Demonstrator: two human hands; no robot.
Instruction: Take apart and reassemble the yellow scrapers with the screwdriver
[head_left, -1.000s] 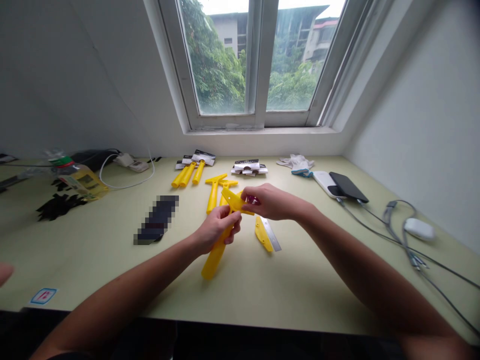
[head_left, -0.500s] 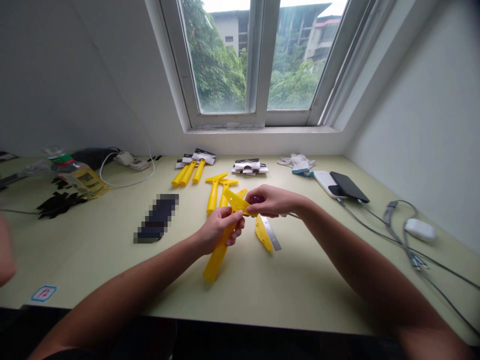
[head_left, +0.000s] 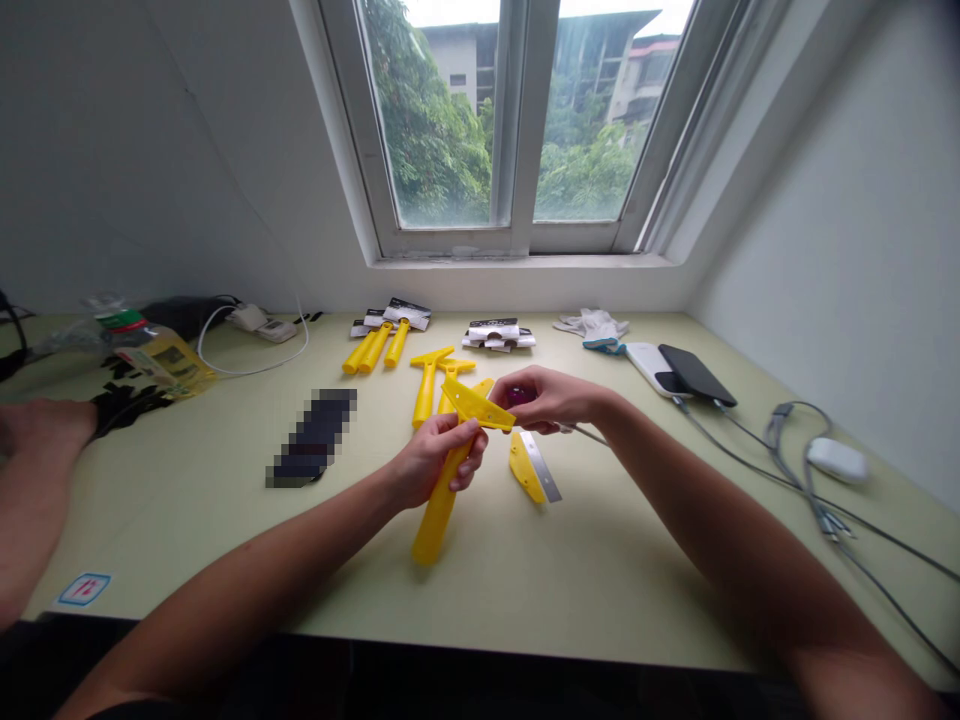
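Observation:
My left hand (head_left: 442, 460) is wrapped around the handle of a yellow scraper (head_left: 435, 525), which is tilted with its wide head up. Just right of that head, my right hand (head_left: 551, 397) is closed around a screwdriver (head_left: 517, 396). Its purple handle shows between the fingers, and a thin grey shaft sticks out to the right, away from the scraper. On the table below the right hand lies a yellow clamp plate (head_left: 526, 475) with a metal blade (head_left: 543, 468) along its edge. Two yellow scraper handles (head_left: 424, 392) lie behind my left hand, partly covered.
Several packaged yellow scrapers (head_left: 375, 345) and black-and-white cards (head_left: 497, 335) lie at the back. A pixelated dark object (head_left: 311, 440) is left. Another person's arm (head_left: 41, 490) reaches in near black gloves (head_left: 124, 405). White gloves (head_left: 592, 325), a power bank (head_left: 697, 373) and cables (head_left: 795, 460) are right.
The scraper head has turned a little, and my right fingers have drawn back slightly from it. Another person's arm has come further in from the left, up to the black gloves.

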